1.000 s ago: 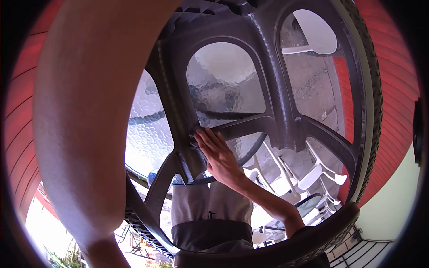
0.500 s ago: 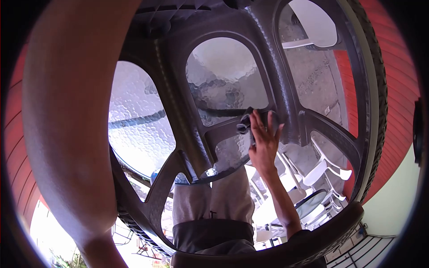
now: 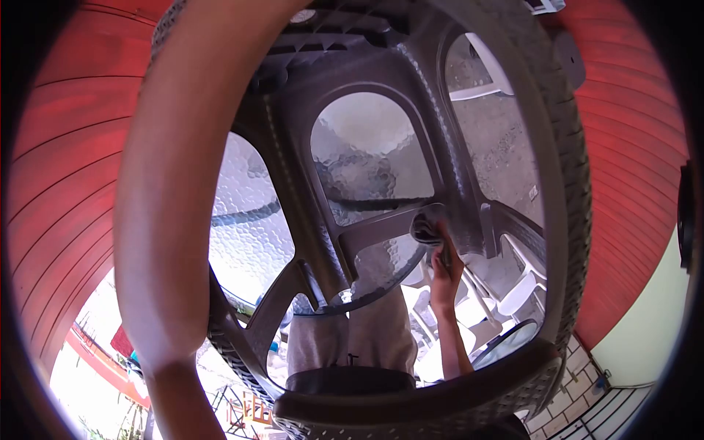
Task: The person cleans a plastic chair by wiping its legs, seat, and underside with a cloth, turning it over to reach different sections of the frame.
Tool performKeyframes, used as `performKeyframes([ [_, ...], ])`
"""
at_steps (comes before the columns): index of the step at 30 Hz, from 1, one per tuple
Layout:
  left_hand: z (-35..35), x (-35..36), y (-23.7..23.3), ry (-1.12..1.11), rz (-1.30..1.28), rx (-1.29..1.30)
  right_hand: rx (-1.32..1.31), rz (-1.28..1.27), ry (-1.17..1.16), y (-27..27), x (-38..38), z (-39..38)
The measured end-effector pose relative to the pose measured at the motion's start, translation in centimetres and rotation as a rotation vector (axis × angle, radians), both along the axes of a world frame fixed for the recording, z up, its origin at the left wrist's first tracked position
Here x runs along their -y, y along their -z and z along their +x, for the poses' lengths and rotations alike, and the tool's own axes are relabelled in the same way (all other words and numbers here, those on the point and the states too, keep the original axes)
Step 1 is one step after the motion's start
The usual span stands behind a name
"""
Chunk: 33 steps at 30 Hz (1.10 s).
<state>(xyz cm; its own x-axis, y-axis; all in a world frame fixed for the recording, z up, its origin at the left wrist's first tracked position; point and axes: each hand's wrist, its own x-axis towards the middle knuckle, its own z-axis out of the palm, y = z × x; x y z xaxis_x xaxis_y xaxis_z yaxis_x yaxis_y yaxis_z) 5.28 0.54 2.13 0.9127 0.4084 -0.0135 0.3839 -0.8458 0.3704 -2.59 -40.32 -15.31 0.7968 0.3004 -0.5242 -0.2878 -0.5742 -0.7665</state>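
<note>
A dark brown plastic armchair [image 3: 290, 172] with a woven-pattern edge fills the middle of the head view, tilted, with large openings in its frame. My right hand [image 3: 446, 270] comes in from below, its fingers closed around a bunched dark grey cloth [image 3: 427, 226]. The cloth lies against a chair crossbar, near the lower end of a rib. Across the left foreground runs my left forearm [image 3: 172, 198]; the hand itself is out of the frame past the top edge.
A round textured glass tabletop [image 3: 253, 246] shows through the chair's openings. White plastic chairs [image 3: 517, 293] stand behind at lower right. Red slatted walls [image 3: 62, 183] curve along both sides. A dark metal grille [image 3: 616, 418] is at bottom right.
My right hand has gone from spread fingers over the cloth to a closed grip on it, slightly lower. The chair and my left forearm have shifted in view, the forearm rightward.
</note>
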Motion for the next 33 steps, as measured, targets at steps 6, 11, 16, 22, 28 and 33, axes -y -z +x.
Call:
performKeyframes([
  [6, -2.1, 0.2, -2.2, -0.040, -0.168, 0.159, -0.446, 0.370, 0.360, 2.1, 3.7, -2.3],
  [11, -3.8, -1.8, -3.5, -0.011, -0.533, 0.397, -0.583, 0.422, 0.380, 1.7, 1.0, -3.7],
  [16, -3.9, -4.4, 0.1, -0.100, -0.734, 0.660, -0.519, 0.309, 0.271, 1.3, -3.5, -4.1],
  [22, -5.8, -9.5, 6.3, -0.047, -0.907, 0.745, 0.652, -0.026, -0.328, -0.3, -8.3, 1.0],
  [28, -8.0, -8.6, 7.2, -0.183, -1.164, 0.832, 0.794, -0.173, -0.720, 3.8, -8.6, 1.2],
  [33, -9.4, -9.5, 5.2, -0.304, -1.006, 0.548, 0.647, -0.150, -0.749, 2.4, -7.9, 0.1],
])
